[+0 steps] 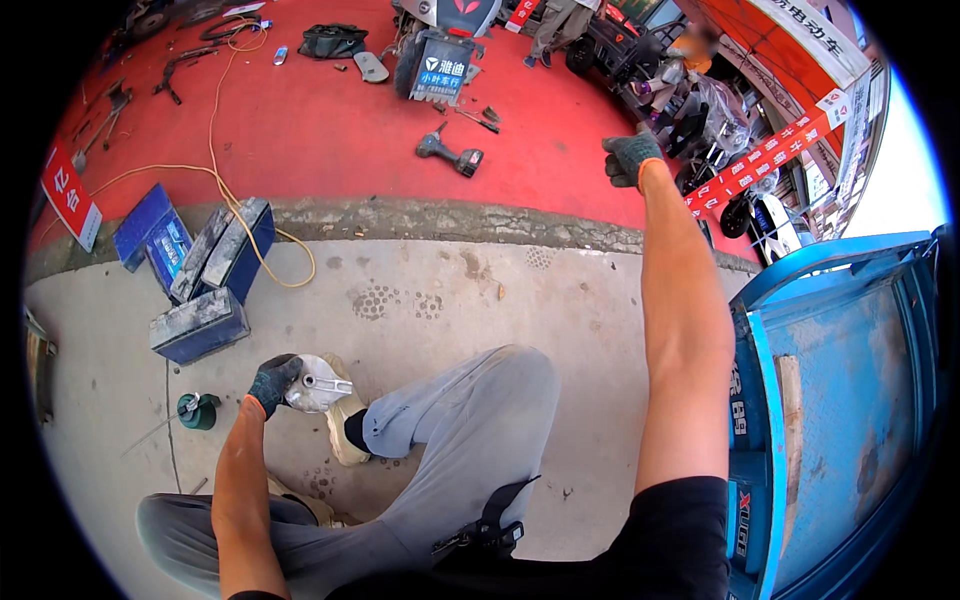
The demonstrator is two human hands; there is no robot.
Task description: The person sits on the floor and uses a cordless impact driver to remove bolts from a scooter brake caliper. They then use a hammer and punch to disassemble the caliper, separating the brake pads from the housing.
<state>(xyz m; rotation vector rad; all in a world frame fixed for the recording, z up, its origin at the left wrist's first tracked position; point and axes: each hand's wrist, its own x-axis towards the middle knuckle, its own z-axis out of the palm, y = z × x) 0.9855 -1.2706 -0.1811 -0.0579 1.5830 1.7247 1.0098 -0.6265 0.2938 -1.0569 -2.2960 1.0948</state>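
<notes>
My left hand (pixel 276 384), in a dark green work glove with an orange cuff, grips a round silver metal hub cover (pixel 318 384) by its left side. A raised boss and a short arm show on its face, and it is held just above my beige shoe (pixel 346 430). Stretched far forward to the right is my right hand (pixel 632 160), in a matching glove. Its fingers are curled closed, and whatever may be inside them is hidden. A cordless impact wrench (pixel 450 152) lies on the red ground ahead, left of that hand.
A green oil can (pixel 198 411) with a long thin spout stands at the left, below several blue-grey batteries (pixel 200 325) and a yellow cord (pixel 215 165). A blue cargo bed (pixel 765 420) borders my right side. Ahead are a scooter (pixel 440 60) and a seated person (pixel 690 50).
</notes>
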